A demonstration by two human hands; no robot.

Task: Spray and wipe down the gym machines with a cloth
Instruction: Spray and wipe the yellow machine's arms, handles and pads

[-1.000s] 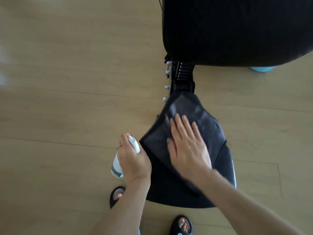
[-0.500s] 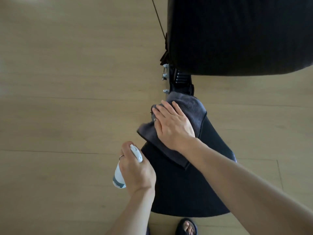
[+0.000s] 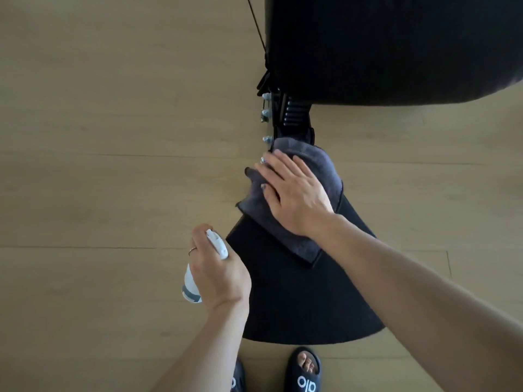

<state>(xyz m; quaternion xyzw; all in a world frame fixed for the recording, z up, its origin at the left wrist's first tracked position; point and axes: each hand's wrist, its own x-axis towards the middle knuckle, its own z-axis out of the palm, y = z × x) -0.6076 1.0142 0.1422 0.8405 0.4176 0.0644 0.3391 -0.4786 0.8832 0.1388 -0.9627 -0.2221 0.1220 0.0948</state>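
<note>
Under the right hand (image 3: 294, 193), a dark grey cloth (image 3: 317, 171) lies flattened on the narrow front end of the black seat pad (image 3: 297, 292), close to where the pad meets the machine's bolted bracket (image 3: 285, 111). The fingers (image 3: 278, 168) of that hand are straight and spread, pressing the cloth down rather than gripping it; part of the cloth hangs off the pad's edge just beyond the fingertips.

To wipe well here, the palm should keep even pressure so the cloth does not bunch, and strokes should probably run along the pad towards the person, overlapping, so the wide rear part below the wrist gets covered too. The loose flap past the fingertips could be folded back under the hand, since it may snag on the bolts just ahead of the fingers.

Beside the pad's near edge, the left hand (image 3: 219, 270) has its fingers curled round a small white spray bottle (image 3: 192, 284), nozzle end up and forward, held clear of the seat. It looks ready for another mist if the pad dries out.

Beyond the bracket, well ahead of both hands, a large black backrest pad (image 3: 396, 46) fills the upper right. The floor (image 3: 99, 123) is pale wood-look planking. Two dark slides (image 3: 304, 369) show at the bottom edge, beneath the forearms.
</note>
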